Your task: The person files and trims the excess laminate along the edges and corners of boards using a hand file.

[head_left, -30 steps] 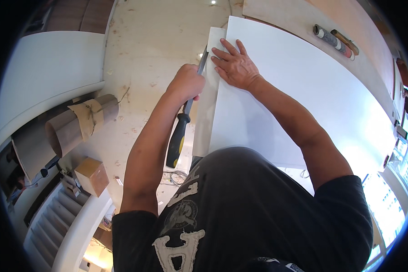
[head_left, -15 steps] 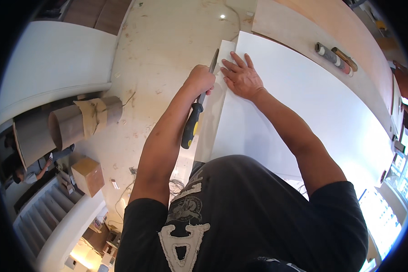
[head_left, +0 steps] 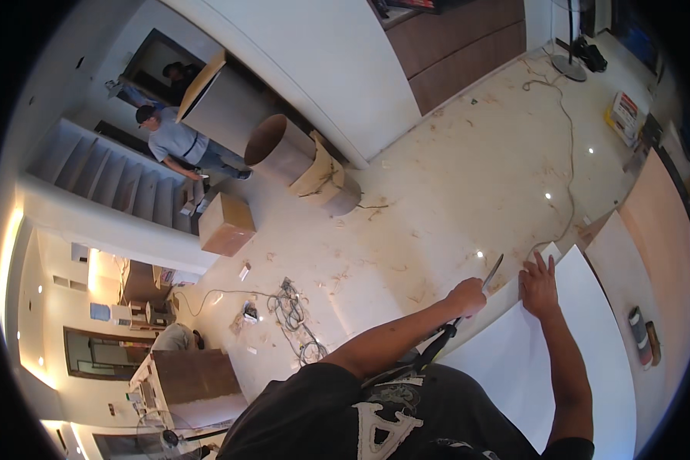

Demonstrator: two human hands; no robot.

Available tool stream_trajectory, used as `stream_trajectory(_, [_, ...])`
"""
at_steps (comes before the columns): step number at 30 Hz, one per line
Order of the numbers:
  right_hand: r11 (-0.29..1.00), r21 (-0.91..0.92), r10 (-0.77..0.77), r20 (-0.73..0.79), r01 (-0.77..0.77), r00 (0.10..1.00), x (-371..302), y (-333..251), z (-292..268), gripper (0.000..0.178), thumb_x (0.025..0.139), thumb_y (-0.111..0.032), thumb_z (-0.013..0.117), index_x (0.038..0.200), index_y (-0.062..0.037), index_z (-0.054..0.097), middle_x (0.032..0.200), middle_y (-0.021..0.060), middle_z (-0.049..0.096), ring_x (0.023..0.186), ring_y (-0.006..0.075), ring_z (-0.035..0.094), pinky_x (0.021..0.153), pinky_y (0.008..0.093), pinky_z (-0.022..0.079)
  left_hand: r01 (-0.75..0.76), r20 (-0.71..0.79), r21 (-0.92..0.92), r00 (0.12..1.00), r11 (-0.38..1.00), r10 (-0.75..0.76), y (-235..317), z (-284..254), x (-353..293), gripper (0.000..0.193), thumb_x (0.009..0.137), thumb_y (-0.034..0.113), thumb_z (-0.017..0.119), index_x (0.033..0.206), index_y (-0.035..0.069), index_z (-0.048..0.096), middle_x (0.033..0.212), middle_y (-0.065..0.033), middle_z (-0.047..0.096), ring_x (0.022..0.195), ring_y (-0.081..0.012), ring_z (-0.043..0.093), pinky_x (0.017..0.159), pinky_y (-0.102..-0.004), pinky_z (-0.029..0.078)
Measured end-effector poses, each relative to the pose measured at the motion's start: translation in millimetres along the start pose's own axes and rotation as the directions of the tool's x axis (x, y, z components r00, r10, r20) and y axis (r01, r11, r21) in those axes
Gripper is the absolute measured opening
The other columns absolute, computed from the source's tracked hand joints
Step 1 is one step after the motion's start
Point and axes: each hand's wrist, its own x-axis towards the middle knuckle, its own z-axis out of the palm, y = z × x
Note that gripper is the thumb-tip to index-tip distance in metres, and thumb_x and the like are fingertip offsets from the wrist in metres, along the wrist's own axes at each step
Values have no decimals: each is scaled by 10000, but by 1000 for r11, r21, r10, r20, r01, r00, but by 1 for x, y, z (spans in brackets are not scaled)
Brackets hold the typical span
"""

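File [head_left: 495,270] lies at the white strip's [head_left: 501,304] outer edge; my left hand [head_left: 468,297] grips its blade, right hand [head_left: 539,288] splayed, unclenched, by the white panel [head_left: 602,345]. I'd hold the angle constant, strokes light.

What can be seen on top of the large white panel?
The right hand lies at the edge of the white panel, its forearm crossing over. Whatever is beneath them, or behind the dark shirt, is covered and cannot be seen.
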Motion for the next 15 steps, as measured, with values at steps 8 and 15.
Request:
stream_trajectory(8, [960, -239, 42, 636, 145, 771, 67, 41, 9, 212, 791, -199, 666, 975, -166, 768, 936, 59, 723, 1118, 285, 623, 1166, 612, 213, -387, 168, 641, 913, 663, 371, -65, 23, -9, 137, 573, 175, 722, 509, 74, 654, 669, -80, 631, 731, -215, 618, 648, -345, 495])
stream_trajectory(15, [987, -160, 112, 767, 19, 632, 105, 59, 26, 258, 680, -253, 781, 936, -224, 786, 949, 81, 730, 1031, 266, 671, 1097, 567, 348, -273, -48, 211, 956, 939, 289, -89, 32, -17, 113, 662, 91, 683, 581, 25, 640, 523, -91, 498, 546, -238, 625, 550, -359, 513])
